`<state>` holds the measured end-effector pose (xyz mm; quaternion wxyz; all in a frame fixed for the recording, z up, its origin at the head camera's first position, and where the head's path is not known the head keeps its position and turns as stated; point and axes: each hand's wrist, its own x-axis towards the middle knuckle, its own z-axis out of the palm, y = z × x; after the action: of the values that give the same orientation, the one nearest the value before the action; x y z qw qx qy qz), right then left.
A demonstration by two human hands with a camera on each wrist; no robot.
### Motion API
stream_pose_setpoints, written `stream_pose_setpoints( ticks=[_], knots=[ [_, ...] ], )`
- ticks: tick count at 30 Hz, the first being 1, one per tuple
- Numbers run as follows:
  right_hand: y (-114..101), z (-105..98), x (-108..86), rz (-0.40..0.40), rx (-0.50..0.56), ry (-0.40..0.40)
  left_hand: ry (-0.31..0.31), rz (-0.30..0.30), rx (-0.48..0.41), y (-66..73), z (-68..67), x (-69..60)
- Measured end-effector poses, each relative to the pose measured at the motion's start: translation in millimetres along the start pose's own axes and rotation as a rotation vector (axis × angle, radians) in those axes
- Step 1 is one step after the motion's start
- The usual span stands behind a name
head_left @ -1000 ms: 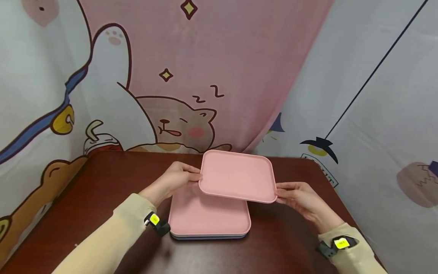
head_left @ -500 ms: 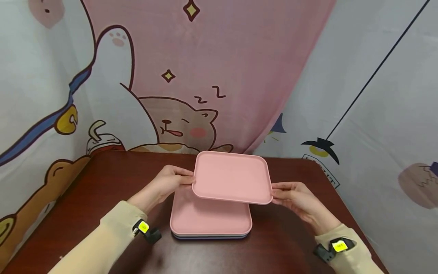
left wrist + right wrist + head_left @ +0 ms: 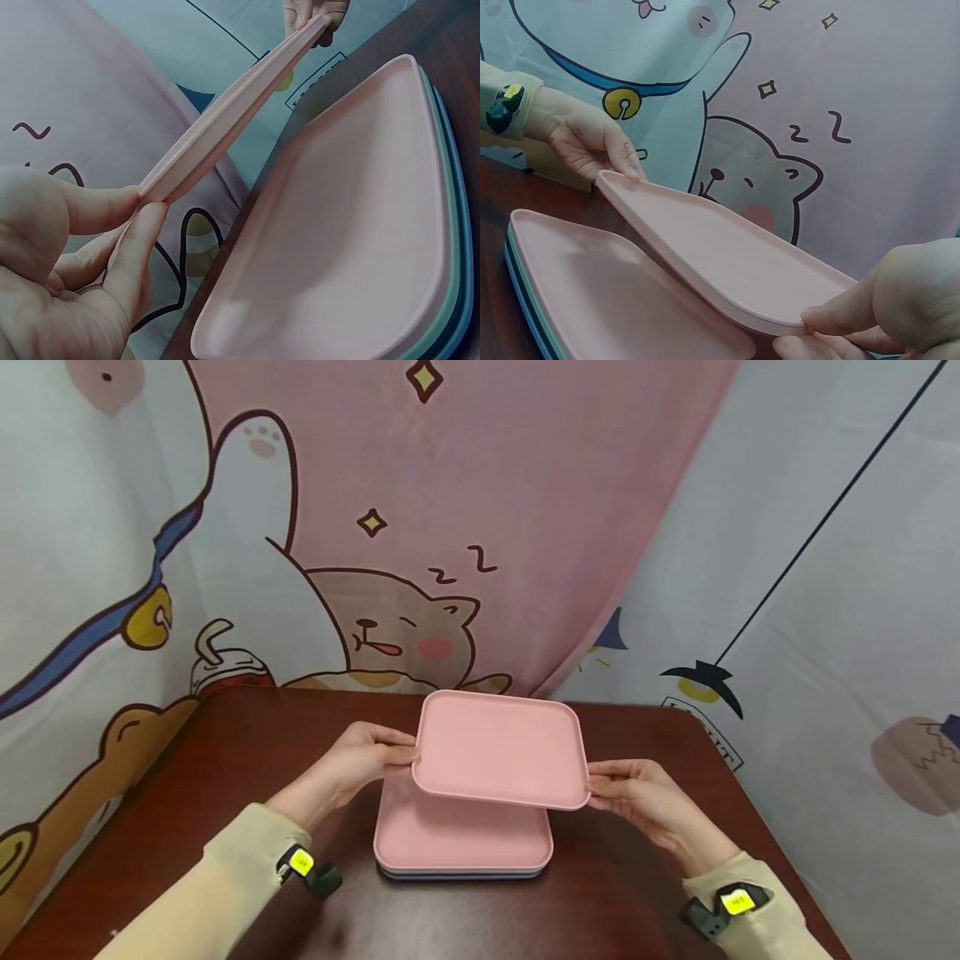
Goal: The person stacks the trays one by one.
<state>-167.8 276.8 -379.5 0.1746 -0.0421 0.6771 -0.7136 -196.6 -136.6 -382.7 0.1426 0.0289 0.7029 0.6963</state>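
A pink rectangular tray [image 3: 501,747] with a low rim is held up, tilted, above a stack of trays. My left hand [image 3: 363,762] pinches its left edge between thumb and fingers, plainly seen in the left wrist view. At the opposite end, my right hand [image 3: 643,799] pinches the right edge near the front corner. Below lies the stack, topped by another pink tray [image 3: 462,843], with a green tray [image 3: 451,281] and a blue tray [image 3: 466,300] showing under it at the rim. The raised tray hides the far part of the stack.
The stack stands on a dark reddish-brown table [image 3: 247,760]. A cartoon-printed curtain [image 3: 525,485] hangs behind the table and along both sides. Each sleeve carries a strapped black device [image 3: 303,862] with a yellow screen.
Both hands have carried the raised pink tray a little to the left, over the stack. Their grip is the same, and the stack stays in place.
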Motion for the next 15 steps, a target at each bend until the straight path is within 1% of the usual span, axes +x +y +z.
stream_pose_setpoints(
  ticks=[9,15],
  knots=[
    [-3.3,6.6,-1.3,-0.003,0.008,0.006,-0.006,0.007,-0.016,1.4,-5.5,-7.7],
    [-2.6,9.8,-2.4,-0.015,0.019,-0.014,-0.003,0.006,-0.027,3.1,-7.8,-14.8]
  ],
)
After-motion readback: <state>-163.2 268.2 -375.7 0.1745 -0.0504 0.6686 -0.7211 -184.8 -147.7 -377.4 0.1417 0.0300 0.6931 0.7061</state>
